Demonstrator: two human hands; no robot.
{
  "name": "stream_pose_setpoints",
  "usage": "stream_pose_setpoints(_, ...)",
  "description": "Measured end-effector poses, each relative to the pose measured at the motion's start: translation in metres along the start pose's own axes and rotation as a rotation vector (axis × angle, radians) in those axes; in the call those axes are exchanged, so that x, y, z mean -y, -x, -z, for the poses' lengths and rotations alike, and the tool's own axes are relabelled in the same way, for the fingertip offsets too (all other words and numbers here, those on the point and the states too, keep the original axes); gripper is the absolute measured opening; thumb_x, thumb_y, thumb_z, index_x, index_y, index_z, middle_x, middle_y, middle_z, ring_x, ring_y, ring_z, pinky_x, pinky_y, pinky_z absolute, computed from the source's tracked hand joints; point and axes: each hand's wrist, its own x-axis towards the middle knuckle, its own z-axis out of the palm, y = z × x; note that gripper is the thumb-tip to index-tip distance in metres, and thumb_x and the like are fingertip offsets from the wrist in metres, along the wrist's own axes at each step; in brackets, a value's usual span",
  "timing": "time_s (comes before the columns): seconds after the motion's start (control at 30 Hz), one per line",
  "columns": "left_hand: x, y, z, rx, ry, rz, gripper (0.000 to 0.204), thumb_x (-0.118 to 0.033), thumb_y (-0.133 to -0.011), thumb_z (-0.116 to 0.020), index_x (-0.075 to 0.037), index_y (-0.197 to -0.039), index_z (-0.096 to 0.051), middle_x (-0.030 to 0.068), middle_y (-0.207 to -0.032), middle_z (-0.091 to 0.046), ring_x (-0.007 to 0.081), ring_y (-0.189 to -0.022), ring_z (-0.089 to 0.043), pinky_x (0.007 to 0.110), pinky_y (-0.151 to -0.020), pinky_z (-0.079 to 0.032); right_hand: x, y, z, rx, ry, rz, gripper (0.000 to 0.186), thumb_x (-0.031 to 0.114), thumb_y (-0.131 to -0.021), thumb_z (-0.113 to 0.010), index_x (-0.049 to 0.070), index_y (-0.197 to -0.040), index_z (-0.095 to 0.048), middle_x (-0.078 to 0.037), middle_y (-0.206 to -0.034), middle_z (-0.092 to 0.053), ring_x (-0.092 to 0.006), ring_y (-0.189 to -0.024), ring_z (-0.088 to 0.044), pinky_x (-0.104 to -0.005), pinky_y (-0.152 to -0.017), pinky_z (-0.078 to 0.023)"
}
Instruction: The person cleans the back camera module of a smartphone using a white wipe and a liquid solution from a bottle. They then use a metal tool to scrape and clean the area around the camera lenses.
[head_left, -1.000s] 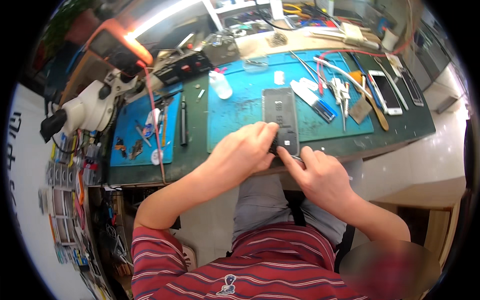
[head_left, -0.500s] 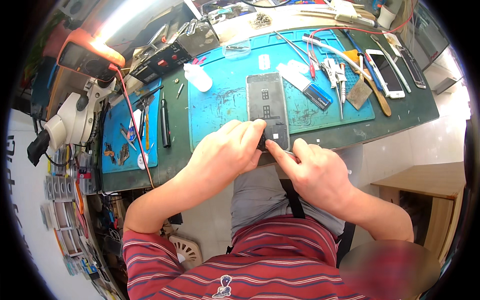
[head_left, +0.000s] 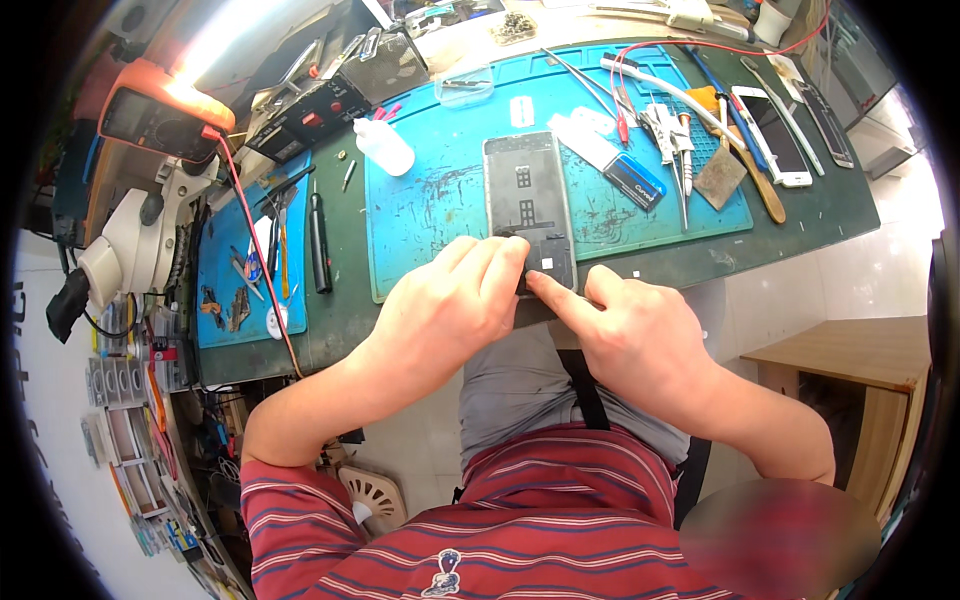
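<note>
A dark grey smartphone body (head_left: 517,185) lies lengthwise before me at the front edge of the blue work mat (head_left: 430,215). Two grid-like marks and a small white square show on its face. My left hand (head_left: 455,300) is bent over its lower left part, fingers pressed together at something dark; what they pinch is hidden. My right hand (head_left: 640,325) reaches in from the right, its index fingertip against the phone's lower part close to the left fingertips. Its other fingers are curled, the thumb is out of sight, and anything in them is hidden.
A white squeeze bottle (head_left: 385,148) stands left of the phone; a blue-and-white packet (head_left: 635,182) lies right. Beyond it are tweezers, brushes and a white phone (head_left: 770,135). An orange multimeter (head_left: 165,110), its red lead (head_left: 255,240) and a black screwdriver (head_left: 320,245) are at left.
The whole view has shifted slightly, so the table's things sit a little higher and further left. Both hands stay at the phone's lower part; the right fingers have shifted slightly.
</note>
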Motion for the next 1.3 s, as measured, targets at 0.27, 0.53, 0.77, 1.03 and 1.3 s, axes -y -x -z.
stream_pose_setpoints(0.27, 0.0, -0.001, 0.003, 0.013, -0.008, -0.014, 0.06, -0.001, -0.073, -0.08, 0.0, -0.129, -0.059, 0.0139, -0.104, -0.07, 0.0313, -0.097, -0.071, 0.039, -0.082, -0.061, 0.007, 0.009, -0.006, -0.095, 0.057, -0.013, 0.057, 0.005, -0.083, -0.069, 0.015, -0.138, -0.074, -0.003, -0.077, -0.047, -0.0176, -0.063, -0.058, -0.0333, -0.054, -0.051)
stream_pose_setpoints(0.53, -0.001, 0.002, -0.001, 0.011, -0.033, -0.01, 0.058, 0.0, -0.074, -0.078, 0.0, -0.129, -0.06, 0.0148, -0.113, -0.07, 0.0327, -0.1, -0.071, 0.04, -0.084, -0.061, 0.002, 0.008, -0.004, -0.086, 0.031, 0.011, 0.056, 0.005, -0.082, -0.069, 0.017, -0.137, -0.075, -0.004, -0.077, -0.048, -0.0182, -0.061, -0.058, -0.0342, -0.054, -0.051)
stream_pose_setpoints(0.77, -0.002, 0.003, 0.0, 0.017, -0.034, -0.008, 0.058, 0.004, -0.073, -0.076, 0.0, -0.128, -0.062, 0.0149, -0.116, -0.07, 0.0337, -0.101, -0.071, 0.041, -0.084, -0.061, 0.001, 0.006, 0.001, -0.015, -0.067, -0.027, 0.048, 0.009, -0.088, -0.068, 0.014, -0.135, -0.074, -0.006, -0.08, -0.055, -0.02, -0.063, -0.066, -0.0352, -0.054, -0.055)
stream_pose_setpoints(1.03, 0.001, 0.001, 0.001, 0.012, -0.013, -0.009, 0.058, 0.005, -0.072, -0.076, -0.001, -0.128, -0.064, 0.0152, -0.113, -0.071, 0.0347, -0.102, -0.071, 0.043, -0.087, -0.061, 0.014, 0.01, -0.015, -0.159, 0.102, -0.024, 0.053, 0.006, -0.085, -0.069, 0.014, -0.137, -0.074, -0.003, -0.076, -0.046, -0.0174, -0.06, -0.058, -0.0331, -0.052, -0.051)
stream_pose_setpoints(1.3, 0.006, 0.0, 0.003, 0.015, 0.021, -0.029, 0.057, 0.005, -0.071, -0.076, -0.003, -0.127, -0.065, 0.0153, -0.111, -0.071, 0.0349, -0.1, -0.071, 0.044, -0.086, -0.061, 0.011, 0.002, -0.01, -0.096, 0.033, -0.043, 0.041, 0.011, -0.092, -0.068, 0.009, -0.132, -0.075, -0.007, -0.078, -0.058, -0.0212, -0.062, -0.068, -0.0329, -0.056, -0.058)
